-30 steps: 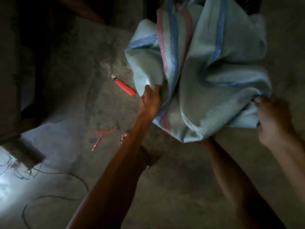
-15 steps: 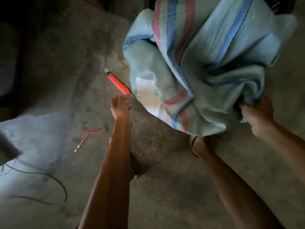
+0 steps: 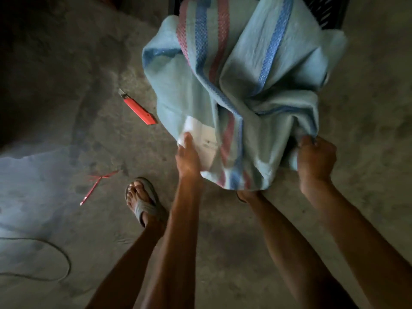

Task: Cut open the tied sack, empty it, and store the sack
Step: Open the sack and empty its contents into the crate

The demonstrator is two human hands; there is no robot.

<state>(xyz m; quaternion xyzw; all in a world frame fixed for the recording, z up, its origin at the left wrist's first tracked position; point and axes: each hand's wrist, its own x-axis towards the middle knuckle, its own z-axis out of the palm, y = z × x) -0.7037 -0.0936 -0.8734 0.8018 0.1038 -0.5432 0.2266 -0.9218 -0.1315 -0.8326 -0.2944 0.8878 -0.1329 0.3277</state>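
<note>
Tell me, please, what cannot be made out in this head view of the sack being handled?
- Whether the sack is empty: its mouth is folded out of sight.
- What the dark crate holds: the sack and the top edge hide it.
- The print on the white label: too small.
- The right foot: under the sack.

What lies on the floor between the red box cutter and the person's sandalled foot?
Nothing; in the head view the concrete between the box cutter and the foot is bare. The red tie lies off left.
</note>
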